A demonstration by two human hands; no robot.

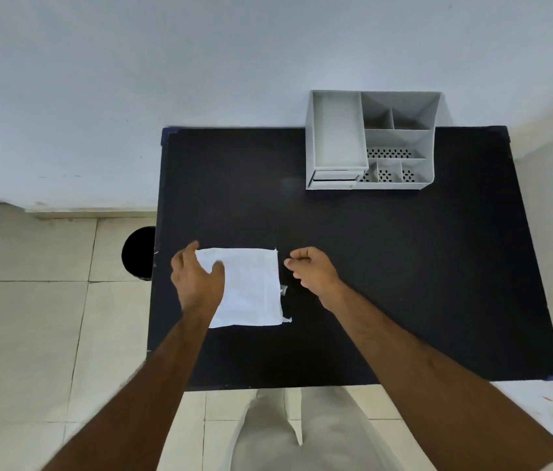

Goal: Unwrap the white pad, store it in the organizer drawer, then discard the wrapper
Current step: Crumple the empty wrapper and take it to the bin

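Observation:
A white square pad in its wrapper (251, 290) lies flat on the black table (387, 266), left of the middle. My left hand (197, 277) rests on the pad's left edge, thumb on top of it and fingers curled over the far left corner. My right hand (312, 270) hovers just right of the pad's upper right corner, fingers loosely curled and holding nothing. Small wrapper tabs stick out at the pad's right edge. The grey desk organizer (370, 141) stands at the table's far edge, with its small drawer (333, 175) shut at the lower left front.
A black round bin (139, 253) stands on the tiled floor just left of the table. A pale wall runs behind the table. My legs in light trousers show below the table's near edge.

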